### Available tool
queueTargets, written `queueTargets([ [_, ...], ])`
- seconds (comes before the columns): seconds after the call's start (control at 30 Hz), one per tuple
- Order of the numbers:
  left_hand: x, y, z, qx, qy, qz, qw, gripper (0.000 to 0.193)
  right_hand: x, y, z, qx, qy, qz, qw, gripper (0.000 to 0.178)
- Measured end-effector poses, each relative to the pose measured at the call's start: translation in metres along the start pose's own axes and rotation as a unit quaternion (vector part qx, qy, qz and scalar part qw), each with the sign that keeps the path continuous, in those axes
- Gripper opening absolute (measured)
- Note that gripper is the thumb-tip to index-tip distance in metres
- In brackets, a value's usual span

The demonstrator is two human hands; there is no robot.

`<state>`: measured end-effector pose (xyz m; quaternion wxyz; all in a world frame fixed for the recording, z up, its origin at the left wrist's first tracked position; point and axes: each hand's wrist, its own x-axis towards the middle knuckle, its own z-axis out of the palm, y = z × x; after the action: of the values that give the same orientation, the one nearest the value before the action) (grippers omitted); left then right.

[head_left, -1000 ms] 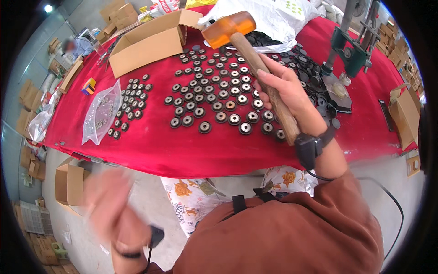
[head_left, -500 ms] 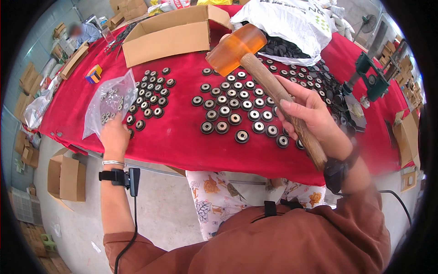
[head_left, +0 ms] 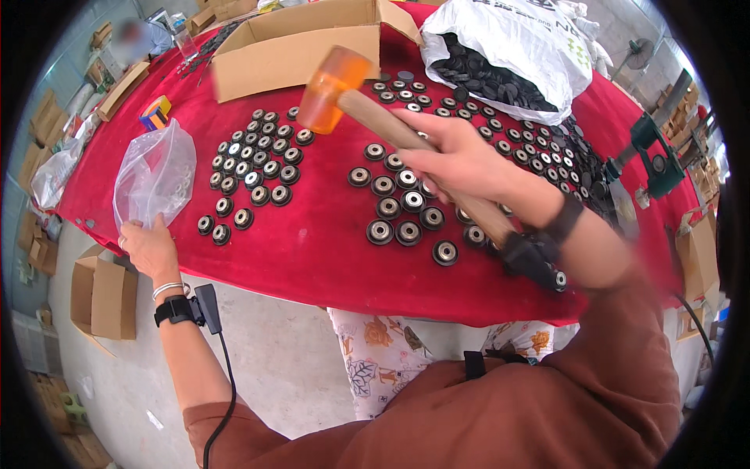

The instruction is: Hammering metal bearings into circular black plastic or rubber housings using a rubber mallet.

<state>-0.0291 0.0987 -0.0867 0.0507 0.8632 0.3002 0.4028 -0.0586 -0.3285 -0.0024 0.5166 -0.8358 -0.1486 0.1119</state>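
Observation:
My right hand (head_left: 473, 160) is closed around the wooden handle of a mallet (head_left: 336, 87), whose translucent orange head is raised above the table's middle. At the table's left, my left hand (head_left: 148, 246) pinches the near edge of a clear plastic bag (head_left: 144, 176). Small metal rings show through the bag's right side. Between bag and mallet sits a group of black wheels with metal centres (head_left: 251, 178). A second group of such wheels (head_left: 408, 232) spreads below the mallet and my right arm, which hides part of it.
The table wears a red cloth (head_left: 312, 258). An open cardboard box (head_left: 297, 66) stands at the back, beside a white sack (head_left: 516, 31) spilling black discs. At right is a green hand press (head_left: 656, 160). A tape roll (head_left: 156, 113) lies far left; a carton (head_left: 101, 297) sits on the floor.
My left hand has shifted left and nearer, now at the bag's near edge. My right hand has swung the mallet left. The whole view has also shifted slightly.

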Motion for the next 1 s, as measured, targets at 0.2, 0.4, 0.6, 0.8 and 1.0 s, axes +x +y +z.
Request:
queueTargets([
  [0.2, -0.010, 0.008, -0.015, -0.036, -0.072, -0.004, 0.997, 0.056, 0.107, 0.002, 0.018, -0.271, 0.093, -0.159, 0.945, 0.055],
  [0.4, -0.007, 0.014, -0.028, -0.085, -0.195, -0.115, 0.970, 0.063, 0.168, 0.007, 0.035, -0.272, 0.110, -0.185, 0.938, 0.047],
  [0.6, -0.041, 0.026, -0.032, -0.169, -0.173, 0.002, 0.970, 0.045, 0.169, -0.011, 0.033, -0.211, 0.093, -0.178, 0.957, 0.048],
  [0.8, -0.043, 0.039, -0.034, -0.265, -0.235, 0.101, 0.930, 0.048, 0.179, -0.019, 0.032, -0.322, 0.114, -0.207, 0.917, 0.046],
  [1.0, -0.031, 0.054, -0.013, -0.310, -0.353, 0.127, 0.874, 0.079, 0.218, -0.015, 0.050, -0.530, 0.105, -0.215, 0.814, 0.037],
])
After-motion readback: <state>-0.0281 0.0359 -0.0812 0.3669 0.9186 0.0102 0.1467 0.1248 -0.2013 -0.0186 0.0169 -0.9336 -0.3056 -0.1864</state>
